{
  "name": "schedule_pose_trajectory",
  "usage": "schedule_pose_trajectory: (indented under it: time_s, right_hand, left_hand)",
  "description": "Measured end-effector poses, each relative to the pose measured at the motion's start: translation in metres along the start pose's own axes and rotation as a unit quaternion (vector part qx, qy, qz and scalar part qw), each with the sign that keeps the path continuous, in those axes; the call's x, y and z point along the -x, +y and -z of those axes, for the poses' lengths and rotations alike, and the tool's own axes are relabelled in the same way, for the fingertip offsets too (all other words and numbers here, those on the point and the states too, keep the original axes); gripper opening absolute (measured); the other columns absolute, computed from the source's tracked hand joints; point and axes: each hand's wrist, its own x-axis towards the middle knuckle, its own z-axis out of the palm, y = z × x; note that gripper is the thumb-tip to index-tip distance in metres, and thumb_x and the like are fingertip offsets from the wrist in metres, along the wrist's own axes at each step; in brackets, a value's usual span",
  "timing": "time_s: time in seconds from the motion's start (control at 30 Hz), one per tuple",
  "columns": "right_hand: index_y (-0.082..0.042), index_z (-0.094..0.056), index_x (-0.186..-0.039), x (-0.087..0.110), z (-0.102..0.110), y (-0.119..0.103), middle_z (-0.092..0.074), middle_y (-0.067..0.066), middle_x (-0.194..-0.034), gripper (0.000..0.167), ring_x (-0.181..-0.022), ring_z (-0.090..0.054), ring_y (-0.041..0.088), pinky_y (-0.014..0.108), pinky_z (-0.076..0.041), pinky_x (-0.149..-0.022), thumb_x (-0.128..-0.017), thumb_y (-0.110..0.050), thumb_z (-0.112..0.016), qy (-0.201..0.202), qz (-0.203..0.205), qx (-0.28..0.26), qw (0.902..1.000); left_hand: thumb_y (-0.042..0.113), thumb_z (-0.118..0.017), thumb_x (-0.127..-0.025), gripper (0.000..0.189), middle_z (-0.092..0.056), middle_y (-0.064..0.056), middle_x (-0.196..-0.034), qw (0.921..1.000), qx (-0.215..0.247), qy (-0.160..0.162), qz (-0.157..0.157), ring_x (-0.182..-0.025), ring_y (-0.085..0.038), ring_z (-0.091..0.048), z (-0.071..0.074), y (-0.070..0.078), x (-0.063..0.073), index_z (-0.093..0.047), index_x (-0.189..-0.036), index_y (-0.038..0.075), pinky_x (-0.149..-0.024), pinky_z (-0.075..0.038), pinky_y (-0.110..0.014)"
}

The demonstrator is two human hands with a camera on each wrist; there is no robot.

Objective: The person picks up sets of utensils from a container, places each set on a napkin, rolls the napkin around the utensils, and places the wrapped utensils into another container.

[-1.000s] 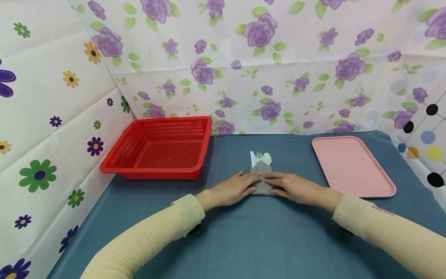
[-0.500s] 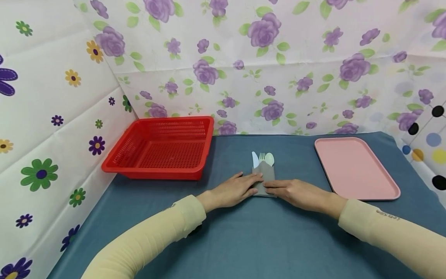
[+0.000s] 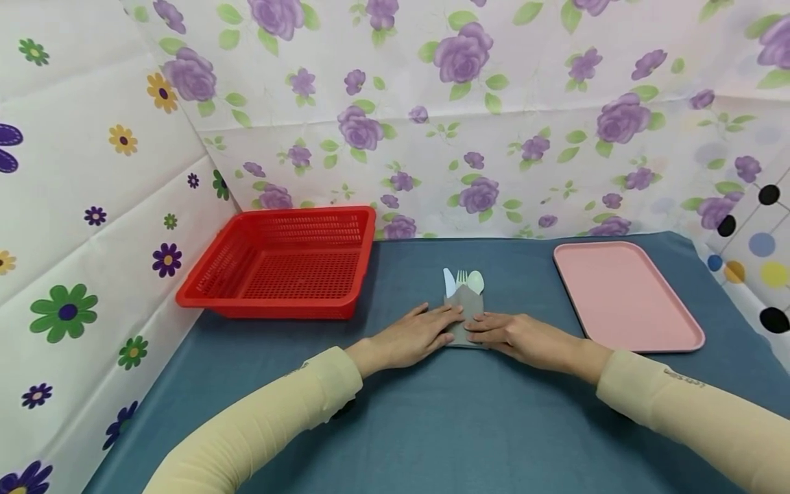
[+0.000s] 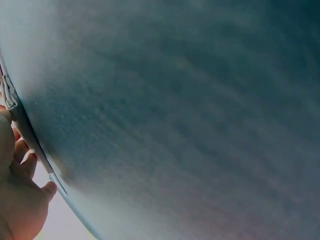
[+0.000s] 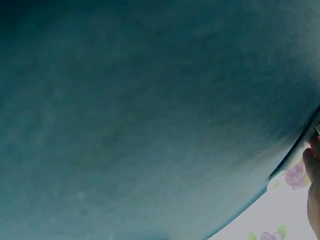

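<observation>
A grey folded napkin pouch (image 3: 464, 296) lies flat on the blue cloth, upright to the view. Out of its pointed top stick a pale plastic knife (image 3: 449, 282), a fork (image 3: 461, 278) and a spoon (image 3: 475, 282), side by side. My left hand (image 3: 407, 337) rests on the pouch's left part, fingers stretched out. From the other side, the extended fingers of my right hand (image 3: 531, 339) press on its right part. In the left wrist view, my left hand (image 4: 22, 200) shows at the pouch's edge; my right hand (image 5: 315, 185) is mostly cut off in the right wrist view.
A red plastic basket (image 3: 354, 302) stands at the back left, with nothing in it. At the right lies a pink tray (image 3: 626, 295), behind my right forearm. A flowered cloth (image 3: 420, 171) hangs upright behind the blue table cloth (image 3: 426, 432).
My right hand has slid a little toward me along the pouch, then slightly back up. The left hand stays where it was, and the pouch and cutlery keep their place.
</observation>
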Motion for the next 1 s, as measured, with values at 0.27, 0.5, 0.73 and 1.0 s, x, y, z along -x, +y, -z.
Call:
schedule_pose_trajectory:
  time_s: [0.27,0.5,0.73,1.0]
  right_hand:
    - [-0.009,-0.065,-0.142,-0.0031,-0.0004,-0.0009,-0.058,0.008,-0.151,0.042,-0.141,-0.051,0.035,0.051,-0.044,-0.112,-0.101,-0.007,-0.069,-0.003,-0.009,-0.032,0.9994]
    - [-0.008,-0.068,-0.140,-0.0024,-0.0022,-0.0014,-0.060,0.009,-0.148,0.041,-0.139,-0.053,0.036,0.052,-0.046,-0.110,-0.099,-0.006,-0.070,0.006,-0.005,-0.030,0.9995]
    - [-0.007,-0.068,-0.138,-0.0016,-0.0008,-0.0014,-0.061,0.010,-0.146,0.040,-0.138,-0.054,0.035,0.052,-0.046,-0.110,-0.098,-0.006,-0.072,0.010,-0.002,-0.026,0.9996]
    - [-0.007,-0.068,-0.138,-0.0039,0.0031,-0.0001,-0.061,0.010,-0.146,0.040,-0.138,-0.055,0.035,0.050,-0.044,-0.112,-0.098,-0.005,-0.072,0.008,0.000,-0.021,0.9997]
  left_hand:
    - [0.043,-0.035,-0.114,0.062,-0.016,-0.001,-0.174,0.9998,-0.018,0.001,0.006,-0.160,-0.015,-0.012,0.0000,-0.0004,0.0039,-0.021,-0.168,0.014,-0.129,-0.010,-0.047]
    - [0.053,-0.030,-0.112,0.071,-0.012,-0.004,-0.175,0.9976,-0.030,-0.009,0.062,-0.160,-0.018,-0.009,-0.0019,-0.0013,0.0032,-0.014,-0.168,0.012,-0.129,-0.009,-0.047]
    - [0.056,-0.027,-0.112,0.074,-0.010,-0.005,-0.175,0.9962,-0.009,-0.003,0.087,-0.160,-0.020,-0.009,-0.0063,0.0027,0.0003,-0.013,-0.168,0.010,-0.129,-0.008,-0.046]
    - [0.055,-0.026,-0.112,0.072,-0.010,-0.005,-0.175,0.9954,-0.040,0.000,0.087,-0.160,-0.020,-0.009,-0.0068,0.0055,-0.0026,-0.014,-0.168,0.010,-0.129,-0.007,-0.048]
